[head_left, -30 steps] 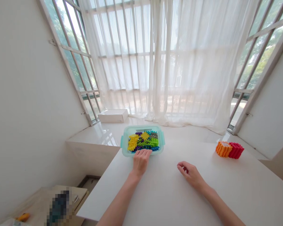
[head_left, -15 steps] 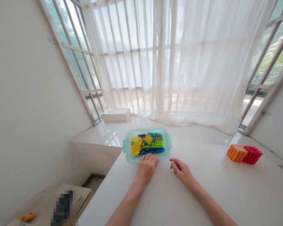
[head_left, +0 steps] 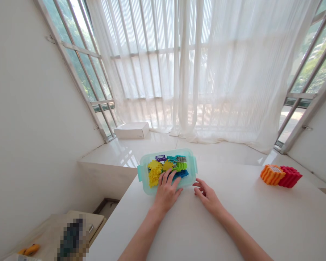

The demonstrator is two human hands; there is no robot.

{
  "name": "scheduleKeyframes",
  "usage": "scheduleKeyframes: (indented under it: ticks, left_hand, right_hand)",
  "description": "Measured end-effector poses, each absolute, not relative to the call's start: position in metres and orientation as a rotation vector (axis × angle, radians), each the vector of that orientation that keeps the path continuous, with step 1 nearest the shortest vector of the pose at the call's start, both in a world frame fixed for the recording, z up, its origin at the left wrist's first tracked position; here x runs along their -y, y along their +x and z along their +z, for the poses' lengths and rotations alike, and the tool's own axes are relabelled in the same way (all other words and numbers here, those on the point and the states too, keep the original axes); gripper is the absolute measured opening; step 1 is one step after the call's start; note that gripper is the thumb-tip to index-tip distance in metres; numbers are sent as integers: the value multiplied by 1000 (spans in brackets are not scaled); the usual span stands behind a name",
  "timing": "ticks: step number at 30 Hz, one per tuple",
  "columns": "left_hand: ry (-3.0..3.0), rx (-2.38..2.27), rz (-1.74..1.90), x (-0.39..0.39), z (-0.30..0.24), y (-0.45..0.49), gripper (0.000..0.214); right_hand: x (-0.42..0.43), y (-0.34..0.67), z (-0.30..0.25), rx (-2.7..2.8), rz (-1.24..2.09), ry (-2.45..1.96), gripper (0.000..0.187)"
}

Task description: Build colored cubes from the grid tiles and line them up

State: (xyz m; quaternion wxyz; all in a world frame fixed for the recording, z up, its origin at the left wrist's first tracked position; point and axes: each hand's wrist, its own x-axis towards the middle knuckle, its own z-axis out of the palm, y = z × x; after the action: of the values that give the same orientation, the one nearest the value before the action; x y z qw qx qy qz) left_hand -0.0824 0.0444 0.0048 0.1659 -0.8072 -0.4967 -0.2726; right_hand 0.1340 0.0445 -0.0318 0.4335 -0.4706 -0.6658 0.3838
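Observation:
A pale aqua plastic box (head_left: pixel 146 185) lies near the table's left edge, holding stacks of toothed plastic pieces. Inside are yellow pieces (head_left: pixel 154 174) on the left, purple ones (head_left: pixel 160 158) at the back, and green (head_left: pixel 182 165), blue (head_left: pixel 182 173) and grey (head_left: pixel 181 158) ones on the right. My left hand (head_left: pixel 165 190) reaches over the near rim, fingers spread on or just above the middle pieces; its fingertips are partly hidden. Beside the box's right corner, my right hand (head_left: pixel 206 195) rests with fingers loosely bent and apart, holding nothing; its index fingertip is at the box wall.
An orange stack (head_left: pixel 272 175) and a red stack (head_left: pixel 290 176) of similar pieces stand on the white table (head_left: pixel 250 210) at right. A white carton (head_left: pixel 132 131) sits on the sill before the curtain (head_left: pixel 220 72). A lower cabinet (head_left: pixel 89 217) is at left.
My left hand has moved from the box's near rim over the pieces, its fingers spreading. The box has turned slightly, its left end nearer me. My right hand has moved slightly closer to the box.

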Motion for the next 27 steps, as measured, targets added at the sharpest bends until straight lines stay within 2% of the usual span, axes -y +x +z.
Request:
scheduleKeyframes:
  ticks: [5, 10, 16, 27]
  left_hand:
    - [-2069, 1633, -721, -43, 3, -82, 76]
    - [-1981, 1739, -670, -48, 1, -84, 92]
    - [-1991, 1766, -656, -53, 0, -88, 95]
    - [-1999, 1758, -670, -49, -3, -89, 86]
  right_hand:
    - [-43, 133, -31, 1735, 908, -1176, 46]
    - [-44, 133, -33, 1788, 855, -1198, 49]
    - [-46, 132, -37, 1793, 814, -1225, 52]
    - [-48, 132, -40, 1796, 853, -1204, 54]
